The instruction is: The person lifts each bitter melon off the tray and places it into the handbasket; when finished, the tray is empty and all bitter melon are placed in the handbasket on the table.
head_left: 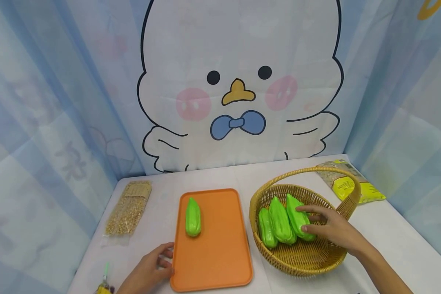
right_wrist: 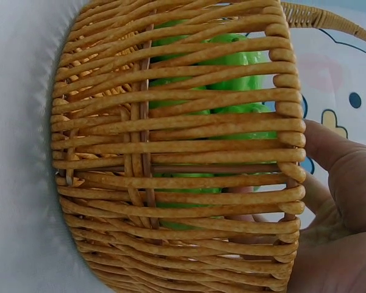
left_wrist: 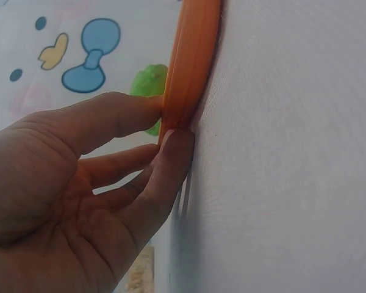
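Note:
My left hand (head_left: 152, 267) is at the near left edge of an orange tray (head_left: 214, 261), its thumb and fingertips pinching the rim in the left wrist view. On the tray lies one bright green bitter melon (head_left: 193, 218), pointed end away. To the right stands a woven basket (head_left: 259, 204) with several more green bitter melons (head_left: 279, 220) side by side. Inside it, my right hand (head_left: 328, 226) holds the rightmost bitter melon (head_left: 297, 214) with thumb and fingers on its right side. The basket's weave partly hides those fingertips in the right wrist view.
The basket's tall handle (head_left: 316, 169) arches over it, close to my right hand. Behind it lies a yellow-labelled bag (head_left: 350, 183). A clear bag of grains (head_left: 128, 208) is at the left, and a small yellow item (head_left: 103, 288) at the near left. A printed curtain (head_left: 239, 155) hangs behind.

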`<state>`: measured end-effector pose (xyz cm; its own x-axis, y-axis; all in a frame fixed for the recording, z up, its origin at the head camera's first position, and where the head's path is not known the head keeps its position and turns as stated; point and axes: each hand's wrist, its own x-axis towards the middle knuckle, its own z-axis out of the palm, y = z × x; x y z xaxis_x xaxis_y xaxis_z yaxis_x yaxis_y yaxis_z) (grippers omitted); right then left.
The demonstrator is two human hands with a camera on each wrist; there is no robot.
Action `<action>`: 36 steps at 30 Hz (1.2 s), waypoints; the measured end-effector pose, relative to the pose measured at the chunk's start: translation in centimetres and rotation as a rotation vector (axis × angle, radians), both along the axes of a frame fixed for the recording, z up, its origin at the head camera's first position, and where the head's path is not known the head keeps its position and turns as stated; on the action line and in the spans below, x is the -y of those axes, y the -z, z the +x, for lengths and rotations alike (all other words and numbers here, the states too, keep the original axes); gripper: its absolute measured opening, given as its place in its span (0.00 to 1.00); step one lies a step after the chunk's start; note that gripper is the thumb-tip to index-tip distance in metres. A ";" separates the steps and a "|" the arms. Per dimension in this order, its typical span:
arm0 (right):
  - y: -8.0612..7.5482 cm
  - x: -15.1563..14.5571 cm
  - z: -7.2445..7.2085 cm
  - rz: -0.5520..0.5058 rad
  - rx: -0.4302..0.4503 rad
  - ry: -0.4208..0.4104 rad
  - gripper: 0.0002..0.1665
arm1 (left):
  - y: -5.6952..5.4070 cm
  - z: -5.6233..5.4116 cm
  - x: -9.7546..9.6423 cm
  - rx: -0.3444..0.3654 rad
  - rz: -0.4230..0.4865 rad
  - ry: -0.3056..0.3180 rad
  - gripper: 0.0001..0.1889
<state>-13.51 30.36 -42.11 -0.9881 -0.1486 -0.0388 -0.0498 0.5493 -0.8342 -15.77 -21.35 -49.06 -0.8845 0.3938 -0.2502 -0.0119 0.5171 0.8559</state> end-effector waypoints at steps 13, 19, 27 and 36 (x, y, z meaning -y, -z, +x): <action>-6.2 3.7 3.5 -0.035 -0.157 -0.128 0.25 | -0.2 -0.1 -0.3 0.010 -0.004 0.006 0.35; -7.5 11.9 4.0 -0.210 -0.158 -0.433 0.25 | -0.3 -0.2 -0.3 0.022 -0.005 0.006 0.35; -2.5 22.4 -0.4 -0.320 -0.012 -0.248 0.27 | -0.3 -0.2 -0.2 0.011 -0.036 -0.010 0.35; 3.2 27.2 -5.5 -0.208 -0.029 -0.037 0.26 | 0.0 -0.1 0.0 0.000 -0.003 0.008 0.35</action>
